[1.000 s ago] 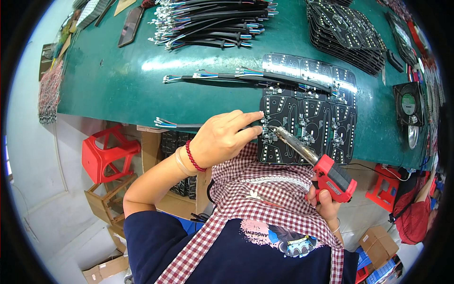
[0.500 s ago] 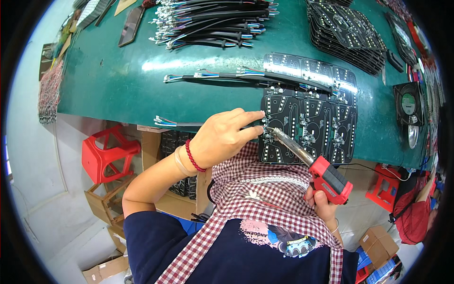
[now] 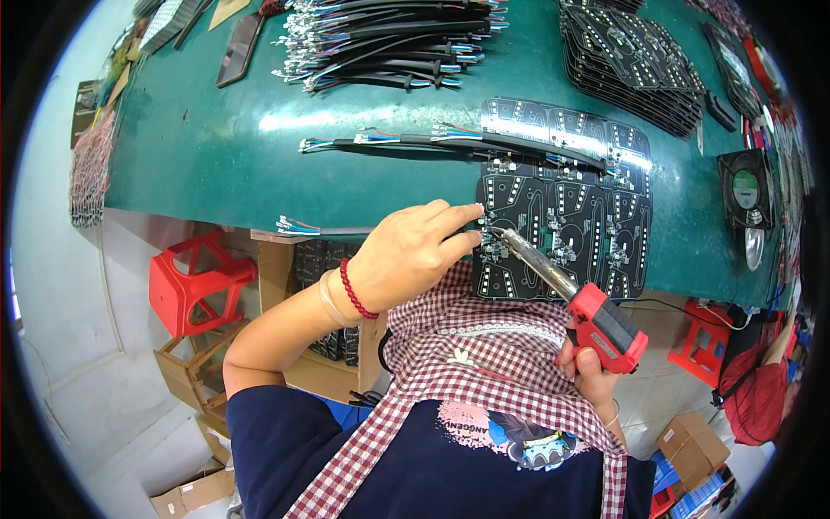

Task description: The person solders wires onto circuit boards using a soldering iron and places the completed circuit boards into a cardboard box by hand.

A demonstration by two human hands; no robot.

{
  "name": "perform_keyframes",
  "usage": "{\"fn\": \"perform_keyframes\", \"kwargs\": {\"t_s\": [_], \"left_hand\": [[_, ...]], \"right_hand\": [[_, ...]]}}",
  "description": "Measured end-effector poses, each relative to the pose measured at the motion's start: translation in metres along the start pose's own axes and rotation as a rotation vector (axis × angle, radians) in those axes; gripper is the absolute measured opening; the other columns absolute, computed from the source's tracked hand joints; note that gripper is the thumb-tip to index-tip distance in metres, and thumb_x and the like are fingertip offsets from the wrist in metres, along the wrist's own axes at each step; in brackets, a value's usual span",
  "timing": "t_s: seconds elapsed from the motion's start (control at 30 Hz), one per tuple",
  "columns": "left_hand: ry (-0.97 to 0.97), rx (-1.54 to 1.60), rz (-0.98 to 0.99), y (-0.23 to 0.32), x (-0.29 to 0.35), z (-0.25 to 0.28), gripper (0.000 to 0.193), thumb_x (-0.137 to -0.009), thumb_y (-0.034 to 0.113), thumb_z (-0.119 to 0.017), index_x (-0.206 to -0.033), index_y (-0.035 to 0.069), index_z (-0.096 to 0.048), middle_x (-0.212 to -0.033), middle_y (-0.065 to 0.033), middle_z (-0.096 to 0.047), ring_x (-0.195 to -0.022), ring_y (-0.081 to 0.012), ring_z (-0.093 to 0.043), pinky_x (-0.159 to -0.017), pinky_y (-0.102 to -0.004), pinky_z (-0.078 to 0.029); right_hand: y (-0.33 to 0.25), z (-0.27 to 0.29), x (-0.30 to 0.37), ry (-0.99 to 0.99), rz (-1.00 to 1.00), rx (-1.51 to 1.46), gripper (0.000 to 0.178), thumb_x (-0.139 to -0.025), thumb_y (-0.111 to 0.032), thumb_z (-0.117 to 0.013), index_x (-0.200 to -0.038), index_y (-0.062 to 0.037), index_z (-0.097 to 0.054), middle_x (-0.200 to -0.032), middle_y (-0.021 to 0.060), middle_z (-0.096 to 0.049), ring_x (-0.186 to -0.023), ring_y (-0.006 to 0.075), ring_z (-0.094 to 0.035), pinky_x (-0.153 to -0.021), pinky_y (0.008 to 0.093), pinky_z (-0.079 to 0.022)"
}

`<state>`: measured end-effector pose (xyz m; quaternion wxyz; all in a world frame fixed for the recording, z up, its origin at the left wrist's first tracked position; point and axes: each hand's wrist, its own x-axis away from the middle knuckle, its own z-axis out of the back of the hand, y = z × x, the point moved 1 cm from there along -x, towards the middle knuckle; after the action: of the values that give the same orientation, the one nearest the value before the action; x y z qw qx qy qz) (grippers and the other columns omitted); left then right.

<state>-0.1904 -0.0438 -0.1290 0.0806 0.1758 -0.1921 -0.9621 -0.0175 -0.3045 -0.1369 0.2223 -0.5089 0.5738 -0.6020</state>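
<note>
A panel of black circuit boards (image 3: 596,203) lies at the table's front edge. At its left side, my left hand (image 3: 411,251) pinches a black-sheathed cable (image 3: 341,232) between thumb and fingers. The pinched end is mostly hidden by the hand; the far end, with thin coloured wires, sticks out to the left. My right hand (image 3: 592,372) grips the handle of a red and black soldering iron (image 3: 605,329). Its tip is close to the board by my left fingertips; whether it touches cannot be seen. Several similar cables (image 3: 415,140) lie across the panel's upper part.
A pile of black cables (image 3: 398,43) lies at the back, beside a phone (image 3: 239,49). Stacked circuit boards (image 3: 635,65) stand back right, with a small black fan (image 3: 746,190) nearer. Below the table are a red stool (image 3: 194,281) and an open carton (image 3: 277,277).
The soldering iron has shifted slightly to the right, its tip a little off its former spot. The cable's free end has slid slightly left. My left hand is almost still.
</note>
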Motion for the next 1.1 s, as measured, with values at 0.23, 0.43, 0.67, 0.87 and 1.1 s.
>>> {"fn": "perform_keyframes", "kwargs": {"t_s": [0.23, 0.43, 0.67, 0.87, 1.1], "left_hand": [[-0.023, -0.076, -0.01, 0.008, -0.003, 0.002, 0.025, -0.068, 0.005, -0.063, -0.093, 0.0, -0.065, -0.113, -0.0131, -0.061, -0.075, -0.0211, -0.058, -0.065, -0.0319, -0.051], [-0.098, -0.149, -0.026, 0.014, -0.004, 0.007, 0.028, -0.07, 0.007, -0.06, -0.097, -0.002, -0.063, -0.116, -0.0145, -0.058, -0.082, -0.0219, -0.057, -0.072, -0.0318, -0.051], [-0.119, -0.148, -0.005, 0.016, -0.006, 0.007, 0.029, -0.071, 0.007, -0.059, -0.097, -0.003, -0.062, -0.116, -0.0146, -0.056, -0.084, -0.0224, -0.057, -0.074, -0.0319, -0.051], [-0.1, -0.076, 0.007, 0.013, -0.005, 0.006, 0.029, -0.07, 0.005, -0.06, -0.098, -0.003, -0.062, -0.115, -0.0146, -0.057, -0.086, -0.0239, -0.058, -0.075, -0.0333, -0.051], [-0.075, -0.043, 0.009, 0.008, -0.003, 0.003, 0.028, -0.07, 0.003, -0.06, -0.098, -0.002, -0.062, -0.113, -0.0149, -0.058, -0.082, -0.0248, -0.059, -0.072, -0.034, -0.052]], "right_hand": [[0.015, 0.008, 0.0, -0.058, 0.048, 0.135, 0.046, -0.094, -0.036, -0.057, -0.115, 0.005, -0.049, -0.065, 0.0079, -0.054, -0.049, 0.0092, -0.043, -0.044, 0.0232, -0.034], [0.01, 0.009, -0.001, -0.057, 0.025, 0.173, 0.036, -0.093, -0.035, -0.058, -0.093, 0.0009, -0.055, -0.068, 0.0048, -0.055, -0.055, 0.0087, -0.047, -0.049, 0.0239, -0.038], [0.014, 0.007, 0.0, -0.024, -0.002, 0.132, 0.033, -0.092, -0.033, -0.06, -0.085, -0.0008, -0.058, -0.07, 0.003, -0.056, -0.061, 0.0095, -0.049, -0.054, 0.0255, -0.04], [0.009, 0.009, 0.007, 0.02, 0.01, -0.004, 0.037, -0.091, -0.035, -0.061, -0.099, 0.0009, -0.057, -0.072, 0.0048, -0.057, -0.06, 0.0092, -0.049, -0.052, 0.0241, -0.041], [0.016, 0.017, 0.011, -0.039, 0.015, -0.026, 0.045, -0.092, -0.032, -0.061, -0.119, 0.0022, -0.051, -0.077, 0.0059, -0.058, -0.058, 0.0091, -0.049, -0.052, 0.0234, -0.041]]}}
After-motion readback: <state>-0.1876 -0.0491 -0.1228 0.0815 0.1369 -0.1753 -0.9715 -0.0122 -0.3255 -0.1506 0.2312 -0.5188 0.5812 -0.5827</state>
